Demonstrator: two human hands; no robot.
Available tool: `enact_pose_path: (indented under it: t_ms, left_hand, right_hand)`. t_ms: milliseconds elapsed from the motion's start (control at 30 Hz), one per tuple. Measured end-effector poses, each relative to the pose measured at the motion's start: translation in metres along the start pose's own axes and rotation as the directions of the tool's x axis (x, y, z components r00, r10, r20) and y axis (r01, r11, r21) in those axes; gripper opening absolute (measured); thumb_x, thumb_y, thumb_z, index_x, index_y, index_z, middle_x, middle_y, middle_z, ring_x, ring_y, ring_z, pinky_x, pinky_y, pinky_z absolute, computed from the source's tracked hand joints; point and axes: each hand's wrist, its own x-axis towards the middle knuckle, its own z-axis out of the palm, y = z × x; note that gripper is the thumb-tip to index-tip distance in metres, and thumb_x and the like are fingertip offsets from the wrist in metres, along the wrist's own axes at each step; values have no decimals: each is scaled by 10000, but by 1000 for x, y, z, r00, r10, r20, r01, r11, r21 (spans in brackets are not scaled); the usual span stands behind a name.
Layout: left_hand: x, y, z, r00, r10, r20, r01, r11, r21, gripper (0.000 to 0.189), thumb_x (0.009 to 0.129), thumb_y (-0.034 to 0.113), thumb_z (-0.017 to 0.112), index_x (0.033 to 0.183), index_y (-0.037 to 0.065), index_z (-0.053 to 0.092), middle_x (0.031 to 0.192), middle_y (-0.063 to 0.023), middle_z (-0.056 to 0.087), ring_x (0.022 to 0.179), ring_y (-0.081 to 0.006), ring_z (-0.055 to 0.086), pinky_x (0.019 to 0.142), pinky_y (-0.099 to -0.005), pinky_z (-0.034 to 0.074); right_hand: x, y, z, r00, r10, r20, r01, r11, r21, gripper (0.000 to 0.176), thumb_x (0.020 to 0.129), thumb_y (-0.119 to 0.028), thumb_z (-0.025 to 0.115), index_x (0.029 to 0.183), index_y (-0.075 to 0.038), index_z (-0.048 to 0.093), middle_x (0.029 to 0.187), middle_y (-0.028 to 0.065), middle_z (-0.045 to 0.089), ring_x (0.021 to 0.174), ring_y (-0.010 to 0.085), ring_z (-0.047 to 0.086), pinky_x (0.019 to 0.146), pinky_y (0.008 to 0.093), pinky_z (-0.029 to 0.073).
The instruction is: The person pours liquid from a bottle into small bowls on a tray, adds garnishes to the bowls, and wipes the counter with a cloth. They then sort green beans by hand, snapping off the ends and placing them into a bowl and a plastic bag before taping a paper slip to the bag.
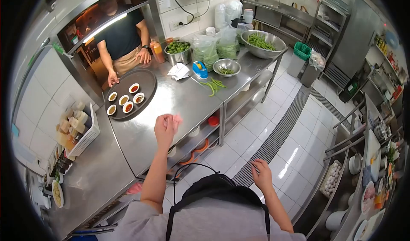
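Note:
My left hand (165, 130) is raised over the front of the steel counter (164, 96). Its fingers are closed on a small pink cloth (177, 120), slightly blurred, which could be paper. Beyond it lies a round dark tray (143, 85) with several small white sauce cups (127, 107) on it. Lower and to the right, my right hand (261, 173) hangs over the tiled floor, fingers loosely bent and apart, holding nothing that I can see. A stack of white paper slips (178, 71) and a blue tape dispenser (200, 70) lie farther back on the counter.
Across the pass window, a person's hand (113, 78) touches the tray's rim. Green beans fill a large steel bowl (264, 44); a pot of green limes (178, 53) stands behind the slips. A white basket of bottles (83, 132) is at left. A floor drain (273, 134) crosses the tiles.

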Motion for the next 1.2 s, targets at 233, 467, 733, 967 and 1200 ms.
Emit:
enact_pose_path:
  t_ms: [233,467,733,967,1200]
  left_hand:
    - [71,-24,68,978,111,175,-203,681,704,364,718,200,622,1050,81,530,1194,-175,447,1066,-351,444,854,-477,371]
    - [54,-3,167,950,222,221,-287,898,334,341,701,182,639,1006,60,550,1108,-191,506,1036,-351,470,873,-422,375]
    - [53,50,301,445,360,820,-195,933,-304,281,809,166,516,1069,62,528,1039,-118,547,960,-270,526,861,-325,403]
    - [80,35,315,427,240,872,402,813,-420,363,843,148,482,1186,32,463,1109,-116,538,989,-196,519,876,-296,388]
    - [133,16,375,733,-186,654,435,868,-240,414,797,124,538,1197,56,453,1108,-98,541,999,-186,515,854,-325,405]
  right_hand:
    - [38,19,-7,994,-103,-34,101,994,-35,131,707,-54,626,837,-41,621,883,131,588,804,297,577,717,355,466]
    - [150,73,-15,984,-170,52,172,984,-50,82,701,-60,631,775,-26,619,744,120,605,715,281,589,680,363,467]
    - [340,122,-18,999,-25,48,34,981,-190,214,845,-127,511,672,0,519,574,149,534,543,326,528,497,362,411]
    - [583,87,-9,698,-700,-153,700,711,-59,105,763,7,548,867,-6,560,718,124,516,627,265,481,557,335,399]
    - [911,57,58,522,-801,-294,842,539,26,73,756,-96,577,786,-30,588,782,148,586,686,295,555,637,389,441]
